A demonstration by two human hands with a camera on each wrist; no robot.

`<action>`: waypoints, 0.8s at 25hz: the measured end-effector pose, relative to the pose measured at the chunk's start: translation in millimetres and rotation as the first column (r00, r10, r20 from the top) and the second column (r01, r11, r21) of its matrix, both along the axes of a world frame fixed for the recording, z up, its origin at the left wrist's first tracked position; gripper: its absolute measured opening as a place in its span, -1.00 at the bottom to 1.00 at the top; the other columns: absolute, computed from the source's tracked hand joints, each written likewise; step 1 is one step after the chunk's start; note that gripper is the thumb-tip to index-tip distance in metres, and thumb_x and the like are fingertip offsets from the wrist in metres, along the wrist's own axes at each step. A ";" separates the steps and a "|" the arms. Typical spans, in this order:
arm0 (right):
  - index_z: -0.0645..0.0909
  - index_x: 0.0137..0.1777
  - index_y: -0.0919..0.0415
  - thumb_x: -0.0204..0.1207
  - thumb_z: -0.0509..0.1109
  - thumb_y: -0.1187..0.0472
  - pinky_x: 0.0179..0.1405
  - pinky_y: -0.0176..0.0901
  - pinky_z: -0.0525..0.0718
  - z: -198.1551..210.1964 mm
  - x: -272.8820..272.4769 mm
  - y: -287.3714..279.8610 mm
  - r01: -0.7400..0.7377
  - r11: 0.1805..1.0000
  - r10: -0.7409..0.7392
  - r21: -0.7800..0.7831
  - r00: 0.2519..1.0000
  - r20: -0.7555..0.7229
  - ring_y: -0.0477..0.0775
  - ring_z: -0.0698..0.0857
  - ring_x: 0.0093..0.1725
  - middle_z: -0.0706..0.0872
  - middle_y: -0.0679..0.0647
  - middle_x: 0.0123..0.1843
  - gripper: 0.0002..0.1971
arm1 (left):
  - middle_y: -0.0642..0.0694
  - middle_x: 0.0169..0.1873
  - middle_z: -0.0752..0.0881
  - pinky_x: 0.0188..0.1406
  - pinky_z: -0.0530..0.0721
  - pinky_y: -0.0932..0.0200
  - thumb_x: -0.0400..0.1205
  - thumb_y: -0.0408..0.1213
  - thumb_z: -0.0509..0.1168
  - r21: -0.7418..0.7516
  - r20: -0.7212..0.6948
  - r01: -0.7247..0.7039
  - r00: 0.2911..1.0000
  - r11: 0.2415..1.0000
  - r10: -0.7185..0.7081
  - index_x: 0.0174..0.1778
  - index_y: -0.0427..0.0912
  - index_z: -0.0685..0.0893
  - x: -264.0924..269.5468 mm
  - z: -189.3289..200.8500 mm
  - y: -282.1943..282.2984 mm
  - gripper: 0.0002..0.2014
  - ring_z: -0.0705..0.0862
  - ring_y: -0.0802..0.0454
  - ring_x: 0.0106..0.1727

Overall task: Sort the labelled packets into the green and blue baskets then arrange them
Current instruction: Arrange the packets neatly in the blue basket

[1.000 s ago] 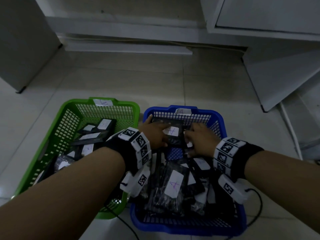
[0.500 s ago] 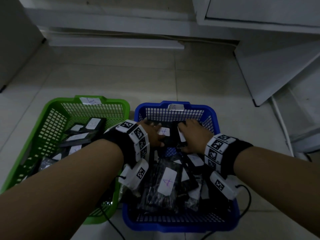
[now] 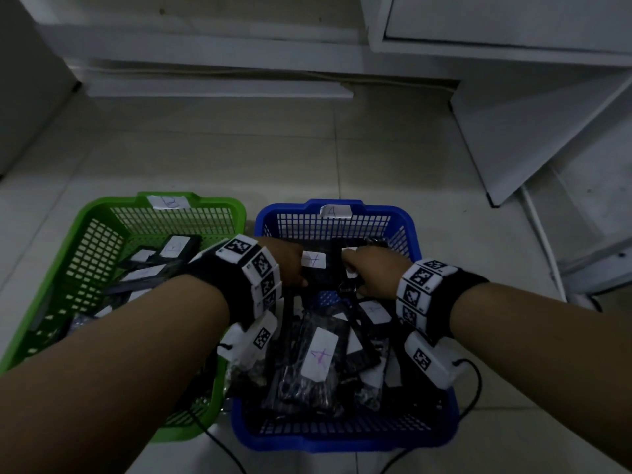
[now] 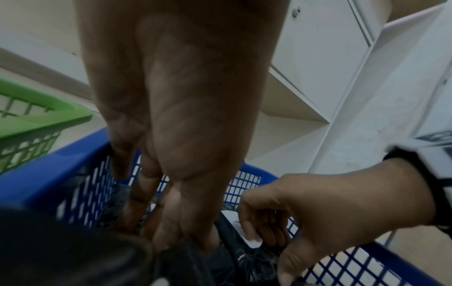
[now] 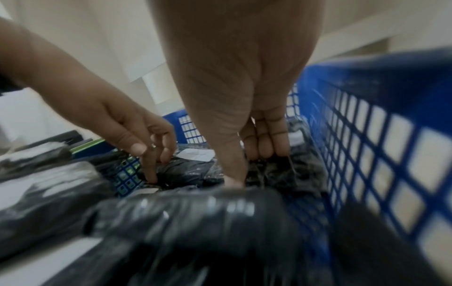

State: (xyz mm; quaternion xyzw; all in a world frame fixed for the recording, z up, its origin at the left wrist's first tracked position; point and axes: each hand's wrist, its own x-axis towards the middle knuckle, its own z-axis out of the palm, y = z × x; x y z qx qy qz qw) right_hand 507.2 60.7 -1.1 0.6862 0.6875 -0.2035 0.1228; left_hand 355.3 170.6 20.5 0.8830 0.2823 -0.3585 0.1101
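Note:
The green basket (image 3: 102, 213), tagged B, holds several black packets (image 3: 178, 246) with white labels. Beside it on the right, the blue basket (image 3: 403, 217), tagged A, is full of black packets (image 3: 318, 357) labelled A. Both hands reach into its far end. My left hand (image 3: 297, 268) grips a black packet (image 3: 313, 260) with an A label, fingers pointing down onto it (image 4: 190, 240). My right hand (image 3: 354, 270) pinches the neighbouring black packet (image 5: 269, 170) between thumb and fingers. That packet's white label (image 4: 244, 228) shows by the fingertips.
The baskets stand side by side on a pale tiled floor (image 3: 239, 159). White cabinets (image 3: 513, 22) and a leaning white panel (image 3: 530, 131) stand behind and to the right. Black cables (image 3: 475, 388) trail from the wrist cameras near the baskets' front edges.
Both hands stay at the far end of the blue basket, and the right hand has drawn a little closer to the left. The head view has shifted slightly.

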 end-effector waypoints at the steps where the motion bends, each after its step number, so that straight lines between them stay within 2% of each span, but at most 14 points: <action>1: 0.45 0.17 0.28 0.39 0.53 0.21 -0.08 -0.06 0.53 -1.7 0.4 -1.0 0.011 1.000 -0.012 -0.024 1.000 -0.009 0.26 0.63 0.10 0.62 0.25 0.16 -0.58 | -0.14 0.40 0.49 0.26 0.49 0.07 0.64 0.09 0.20 0.004 -0.021 0.002 1.000 1.000 -0.002 0.44 -0.19 0.43 0.6 -0.5 -0.1 -0.46 0.53 -0.12 0.37; 4: 0.50 0.19 0.29 0.47 0.45 0.23 -0.01 -0.07 0.55 4.0 3.6 -0.2 0.060 0.995 -0.061 -0.076 0.998 -0.008 0.25 0.63 0.13 0.65 0.26 0.19 -0.66 | -0.14 0.46 0.44 0.34 0.45 0.06 0.66 0.07 0.17 -0.010 -0.041 -0.027 0.999 1.000 0.026 0.50 -0.18 0.36 0.0 3.1 -1.5 -0.44 0.48 -0.12 0.43; 6: 0.53 0.21 0.30 0.52 0.42 0.13 0.01 -0.13 0.54 13.7 3.2 -0.2 0.094 0.984 -0.094 -0.150 0.996 0.007 0.22 0.65 0.17 0.67 0.23 0.20 -0.66 | -0.12 0.50 0.41 0.33 0.44 0.08 0.67 0.06 0.17 -0.006 -0.027 -0.049 0.998 0.999 0.049 0.53 -0.15 0.31 -1.7 7.4 -6.0 -0.44 0.46 -0.11 0.46; 9: 0.40 0.22 0.24 0.38 0.49 -0.18 0.02 -0.05 0.60 12.1 -3.9 -15.1 0.205 0.937 -0.227 -0.285 0.973 -0.046 0.21 0.64 0.15 0.62 0.19 0.20 -0.39 | -0.13 0.56 0.34 0.38 0.41 0.05 0.68 0.10 0.13 0.035 -0.013 -0.059 0.998 0.998 0.060 0.58 -0.13 0.21 -2.2 16.3 -15.2 -0.39 0.41 -0.13 0.51; 11: 0.33 0.32 0.25 0.30 0.53 -0.20 0.09 0.01 0.66 7.0 -12.4 -26.5 0.256 0.920 -0.289 -0.296 0.955 -0.072 0.22 0.61 0.19 0.57 0.22 0.27 -0.24 | -0.16 0.57 0.31 0.43 0.37 0.03 0.69 0.09 0.10 0.026 -0.012 -0.060 0.998 0.998 0.060 0.61 -0.12 0.14 -0.8 19.7 -20.3 -0.38 0.37 -0.14 0.54; 13: 0.33 0.40 0.26 0.33 0.51 -0.16 0.09 -0.02 0.66 12.2 -16.9 -29.1 0.279 0.907 -0.310 -0.314 0.949 -0.052 0.22 0.59 0.23 0.52 0.21 0.33 -0.23 | -0.16 0.57 0.31 0.43 0.37 0.01 0.69 0.11 0.10 0.024 -0.028 -0.082 0.996 0.996 0.082 0.61 -0.13 0.13 -0.7 19.6 -21.9 -0.36 0.38 -0.15 0.53; 15: 0.44 0.41 0.28 0.43 0.42 -0.14 0.11 -0.02 0.68 26.1 -15.7 -26.0 0.271 0.893 -0.298 -0.359 0.954 -0.021 0.21 0.62 0.26 0.55 0.22 0.36 -0.33 | -0.14 0.55 0.33 0.38 0.42 0.00 0.67 0.14 0.10 0.008 -0.052 -0.090 0.995 0.996 0.091 0.57 -0.14 0.21 -1.1 9.6 -17.7 -0.37 0.43 -0.15 0.49; 17: 0.52 0.41 0.31 0.50 0.34 -0.10 0.28 0.08 0.67 37.2 -11.1 -22.7 0.261 0.879 -0.303 -0.399 0.952 -0.045 0.23 0.62 0.33 0.61 0.25 0.39 -0.40 | -0.13 0.46 0.42 0.33 0.48 0.04 0.64 0.14 0.16 0.005 -0.042 -0.082 0.996 0.997 0.082 0.47 -0.16 0.37 -1.6 1.2 -14.3 -0.42 0.51 -0.14 0.40; 20: 0.55 0.39 0.31 0.53 0.32 -0.01 0.36 0.09 0.60 50.3 -5.0 -23.1 0.280 0.880 -0.350 -0.383 0.928 -0.126 0.23 0.60 0.36 0.61 0.24 0.40 -0.48 | -0.17 0.28 0.63 0.30 0.56 0.05 0.63 -0.03 0.25 -0.051 0.113 -0.095 0.988 0.994 0.100 0.31 -0.22 0.57 3.2 -1.3 -13.4 -0.58 0.61 -0.13 0.28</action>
